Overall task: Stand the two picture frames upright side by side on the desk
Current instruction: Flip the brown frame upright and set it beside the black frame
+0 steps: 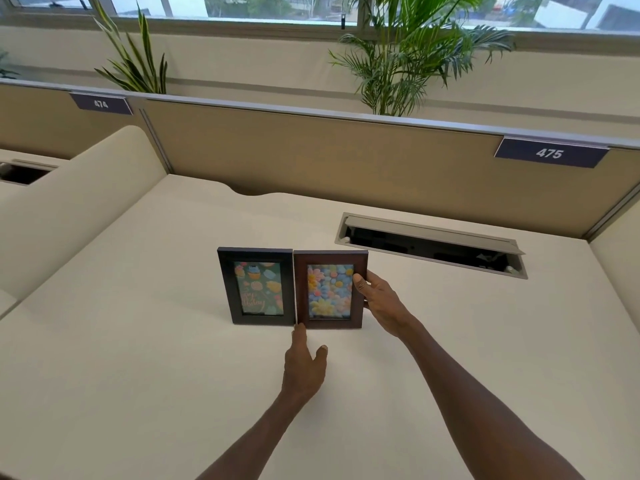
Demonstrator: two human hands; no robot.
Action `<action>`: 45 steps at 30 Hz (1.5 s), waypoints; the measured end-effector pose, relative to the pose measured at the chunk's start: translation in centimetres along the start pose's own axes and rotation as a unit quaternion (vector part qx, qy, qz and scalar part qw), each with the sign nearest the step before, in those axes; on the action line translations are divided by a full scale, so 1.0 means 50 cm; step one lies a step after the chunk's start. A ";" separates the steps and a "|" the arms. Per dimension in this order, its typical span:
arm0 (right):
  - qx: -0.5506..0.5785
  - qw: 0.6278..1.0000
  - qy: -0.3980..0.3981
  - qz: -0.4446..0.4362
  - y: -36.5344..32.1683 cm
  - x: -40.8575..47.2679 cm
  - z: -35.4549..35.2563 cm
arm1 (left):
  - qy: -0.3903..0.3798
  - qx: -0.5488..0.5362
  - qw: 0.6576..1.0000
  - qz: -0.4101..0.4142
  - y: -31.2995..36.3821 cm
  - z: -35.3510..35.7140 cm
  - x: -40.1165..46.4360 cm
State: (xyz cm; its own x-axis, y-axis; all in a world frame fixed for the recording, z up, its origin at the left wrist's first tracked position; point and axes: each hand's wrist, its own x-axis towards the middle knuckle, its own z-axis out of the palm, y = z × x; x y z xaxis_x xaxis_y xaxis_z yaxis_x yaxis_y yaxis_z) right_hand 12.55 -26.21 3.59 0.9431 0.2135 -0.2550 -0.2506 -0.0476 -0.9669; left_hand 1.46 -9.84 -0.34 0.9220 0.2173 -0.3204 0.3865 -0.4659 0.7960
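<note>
Two picture frames stand upright side by side near the middle of the cream tabletop (138, 358), their inner edges touching or nearly so. The black frame (256, 286), on the left, shows a green print with cupcakes and lettering. The brown frame (330, 289), on the right, shows a print of pastel flowers. The right hand (379, 299) is clamped on the right edge of the brown frame, thumb on the front and fingers behind. The left hand (304, 363) lies open, fingers loosely apart, its fingertips (299, 330) at the lower left corner of the brown frame and gripping nothing. Behind the frames, a cable tray (431, 244) with its lid raised is set into the tabletop. A tan partition (311, 157) behind carries number plates 474 (100, 104) and 475 (550, 153). Potted palms (398, 57) rise beyond it.
</note>
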 end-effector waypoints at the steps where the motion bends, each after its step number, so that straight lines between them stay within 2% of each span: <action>1: -0.001 1.000 0.000 0.000 0.000 0.001 0.001 | -0.012 0.003 1.000 0.002 -0.002 0.001 0.001; 10: -0.010 1.000 -0.003 0.003 0.002 0.005 0.000 | -0.077 0.020 0.997 0.016 -0.008 0.011 0.009; 33: -0.025 0.999 0.003 0.031 0.003 0.004 0.008 | -0.077 0.059 0.995 -0.014 0.018 0.040 0.028; 42: -0.048 0.998 -0.008 0.030 -0.004 -0.005 0.007 | -0.065 0.011 0.998 -0.013 0.011 0.015 0.018; 45: -0.052 0.998 0.022 0.023 -0.010 -0.013 0.009 | -0.033 -0.016 0.999 -0.008 0.006 -0.008 0.013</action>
State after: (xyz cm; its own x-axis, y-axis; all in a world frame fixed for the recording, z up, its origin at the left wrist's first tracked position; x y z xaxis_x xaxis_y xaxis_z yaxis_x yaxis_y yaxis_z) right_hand 11.99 -25.90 4.24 0.9407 0.1656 -0.2961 -0.2713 -0.1569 -0.9496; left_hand 2.17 -9.48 -0.09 0.9154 0.1669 -0.3664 0.4018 -0.4344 0.8061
